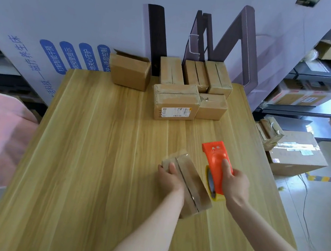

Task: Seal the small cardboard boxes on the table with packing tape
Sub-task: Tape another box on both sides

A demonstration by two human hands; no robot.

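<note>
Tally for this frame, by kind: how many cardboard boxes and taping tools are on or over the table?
Closed cardboard boxes at the far edge: 5
Open-topped cardboard box: 1
Cardboard box gripped by the left hand: 1
Orange tape dispenser gripped by the right hand: 1
Total: 8

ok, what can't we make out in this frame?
Head view:
- box in hand: near-left side hidden by left hand and forearm.
- tape roll: mostly behind orange dispenser and right hand.
- label on front box: print too small.
- open box: inside hidden by its walls.
</note>
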